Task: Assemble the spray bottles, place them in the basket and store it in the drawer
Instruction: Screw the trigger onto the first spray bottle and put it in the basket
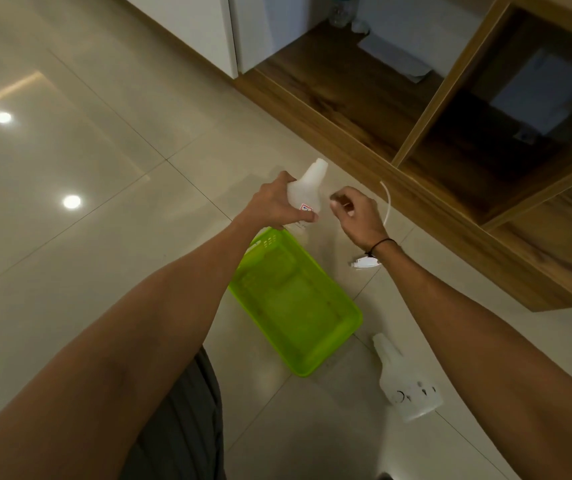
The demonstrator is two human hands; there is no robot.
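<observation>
Head view: the left hand (pixel 279 202) is wrapped around the body of a white bottle (pixel 307 188), held tilted above the tiled floor (pixel 104 168), neck uncapped and pointing away; the right hand (pixel 355 211) sits just beside it, fingers curled on a spray head whose white tube (pixel 387 202) arcs out past the knuckles; the head itself is hidden by the hand; a green basket (pixel 346 313) lies below the hands; a second bottle (pixel 405 382) lies on its side near the basket's corner; a white trigger part (pixel 364 262) rests under the right wrist; wooden shelving (pixel 416 109) stands beyond.
</observation>
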